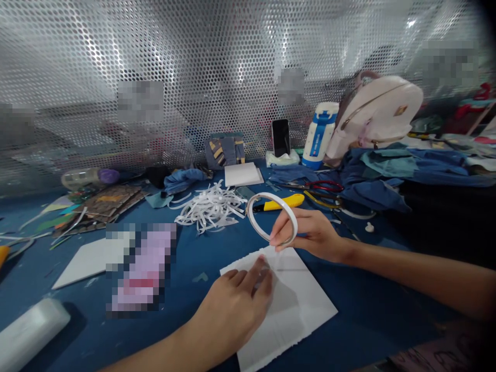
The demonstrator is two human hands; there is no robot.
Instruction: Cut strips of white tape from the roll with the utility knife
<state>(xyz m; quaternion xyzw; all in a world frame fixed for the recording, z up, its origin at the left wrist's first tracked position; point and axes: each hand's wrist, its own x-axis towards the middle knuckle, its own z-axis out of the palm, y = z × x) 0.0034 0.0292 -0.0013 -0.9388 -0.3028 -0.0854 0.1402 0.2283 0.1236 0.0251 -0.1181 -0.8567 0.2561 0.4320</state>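
A white sheet with rough edges [294, 305] lies on the blue tabletop in front of me. My left hand [236, 305] rests on its left part, fingers stretched out over the surface, the fingertips near the top edge. My right hand [310, 235] pinches a thin roll of white double-sided tape [265, 196], tilted up just above the sheet's far edge. A pale strip seems to run from the roll down toward my left fingertips, though its end is hard to make out.
Behind the roll lie a yellow utility knife [284, 202], a heap of white paper strips [211, 206] and red-handled scissors [324, 186]. Farther back stand a phone [281, 138], a blue-and-white bottle [318, 137] and a backpack [382, 111]. A white card [87, 261] lies left.
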